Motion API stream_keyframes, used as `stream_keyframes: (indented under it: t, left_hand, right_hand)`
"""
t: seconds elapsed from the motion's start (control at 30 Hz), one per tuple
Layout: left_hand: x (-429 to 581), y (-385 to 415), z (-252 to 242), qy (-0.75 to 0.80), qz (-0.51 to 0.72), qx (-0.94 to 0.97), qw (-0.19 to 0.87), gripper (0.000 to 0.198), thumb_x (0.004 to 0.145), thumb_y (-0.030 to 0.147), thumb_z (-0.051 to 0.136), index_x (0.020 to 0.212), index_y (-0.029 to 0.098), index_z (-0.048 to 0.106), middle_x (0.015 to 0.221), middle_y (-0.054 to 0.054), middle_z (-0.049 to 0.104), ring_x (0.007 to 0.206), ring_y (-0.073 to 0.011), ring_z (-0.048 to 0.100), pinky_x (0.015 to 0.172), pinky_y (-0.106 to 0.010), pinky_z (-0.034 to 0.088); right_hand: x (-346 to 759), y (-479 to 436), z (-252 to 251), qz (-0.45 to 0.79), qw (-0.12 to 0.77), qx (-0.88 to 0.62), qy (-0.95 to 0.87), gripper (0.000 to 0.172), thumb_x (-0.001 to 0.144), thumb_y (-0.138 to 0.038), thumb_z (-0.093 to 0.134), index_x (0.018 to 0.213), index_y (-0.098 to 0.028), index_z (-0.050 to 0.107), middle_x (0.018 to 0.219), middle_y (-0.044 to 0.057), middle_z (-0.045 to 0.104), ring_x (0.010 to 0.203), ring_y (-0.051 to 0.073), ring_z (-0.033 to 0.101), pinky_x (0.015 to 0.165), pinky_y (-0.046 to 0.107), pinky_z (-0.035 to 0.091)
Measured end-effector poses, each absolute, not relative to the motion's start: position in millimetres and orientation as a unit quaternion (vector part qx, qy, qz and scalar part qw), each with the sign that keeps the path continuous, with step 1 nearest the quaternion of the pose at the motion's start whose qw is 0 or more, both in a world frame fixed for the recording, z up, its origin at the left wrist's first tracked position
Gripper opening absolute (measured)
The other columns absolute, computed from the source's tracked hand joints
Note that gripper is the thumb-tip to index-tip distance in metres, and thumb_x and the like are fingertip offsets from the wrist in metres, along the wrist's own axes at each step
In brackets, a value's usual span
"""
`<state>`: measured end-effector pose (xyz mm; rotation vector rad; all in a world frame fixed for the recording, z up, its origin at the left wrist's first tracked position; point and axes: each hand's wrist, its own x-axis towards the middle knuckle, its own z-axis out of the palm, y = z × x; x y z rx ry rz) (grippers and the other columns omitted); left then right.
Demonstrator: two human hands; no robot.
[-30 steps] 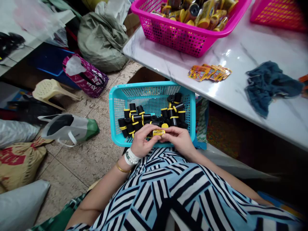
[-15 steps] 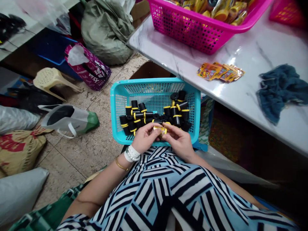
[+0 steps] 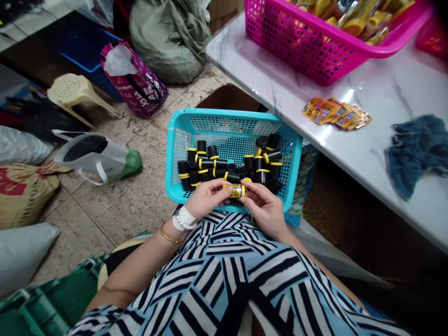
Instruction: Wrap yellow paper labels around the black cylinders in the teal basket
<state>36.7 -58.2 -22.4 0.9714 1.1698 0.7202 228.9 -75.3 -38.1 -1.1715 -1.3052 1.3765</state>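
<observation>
A small cylinder with a yellow printed wrap and a yellow cap point(image 3: 235, 191) lies sideways between my two hands. My left hand point(image 3: 206, 198) pinches its left end between thumb and fingers. My right hand point(image 3: 265, 206) has its thumb and fingertips closed on the yellow end at the right. Both hands are over the near edge of a turquoise basket point(image 3: 296, 172). Inside the basket lie several black cylinders point(image 3: 224, 164) with yellow rings, some upright and some on their sides. My fingers hide part of the wrapped cylinder.
On the marble-look table point(image 3: 280, 88) to the right stand a pink basket point(image 3: 297, 51) of yellow-capped items, a fan of orange printed sticker sheets point(image 3: 336, 113) and a blue cloth point(image 3: 415, 154). A cream stool point(image 3: 70, 91) and several bags, including a purple one point(image 3: 135, 81), stand on the floor at left.
The cylinder now shows its printed wrap more fully between my hands; the fingers covered more of it before. The camera view has shifted, so the table's things appear further right.
</observation>
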Motion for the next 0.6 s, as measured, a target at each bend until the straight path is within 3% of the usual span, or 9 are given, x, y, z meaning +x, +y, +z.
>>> stream_keyframes:
  t: [0.1,0.27,0.43,0.6]
  left_hand:
    - [35.7,-58.0,-25.2,0.502,0.308,0.444,0.675,0.036,0.082,0.043,0.070,0.102,0.014,0.069,0.077,-0.004,0.069,0.065,-0.0134,0.062,0.061,-0.026,0.051]
    - [39.4,-64.6,-29.0,0.479,0.360,0.520,0.609,0.026,0.083,0.033,0.069,0.102,0.016,0.070,0.098,-0.008,0.073,0.088,-0.0188,0.068,0.082,-0.032,0.054]
    - [39.0,-68.2,-25.5,0.445,0.365,0.673,0.464,0.023,0.088,0.028,0.063,0.108,0.019,0.071,0.104,-0.009,0.073,0.097,-0.0213,0.068,0.087,-0.035,0.052]
    - [35.2,-67.1,-30.8,0.386,0.372,0.729,0.426,0.029,0.091,0.028,0.058,0.117,0.019,0.068,0.106,-0.010,0.073,0.098,-0.0212,0.067,0.088,-0.036,0.053]
  right_hand:
    - [227.8,-76.4,-37.9,0.522,0.427,-0.475,-0.565,0.034,0.084,-0.028,0.070,0.117,-0.030,0.071,0.113,0.006,0.066,0.096,0.020,0.069,0.085,0.035,0.061]
    - [228.7,-79.6,-39.8,0.441,0.416,-0.493,-0.624,0.030,0.080,-0.026,0.073,0.111,-0.029,0.075,0.099,0.007,0.072,0.083,0.019,0.069,0.072,0.034,0.061]
    - [228.7,-82.6,-40.5,0.550,0.413,-0.511,-0.516,0.027,0.075,-0.031,0.079,0.102,-0.026,0.077,0.099,0.005,0.075,0.085,0.021,0.071,0.079,0.037,0.061]
    - [228.9,-79.5,-33.1,0.654,0.378,-0.521,-0.397,0.030,0.069,-0.037,0.083,0.094,-0.022,0.077,0.085,0.004,0.078,0.070,0.019,0.072,0.074,0.037,0.061]
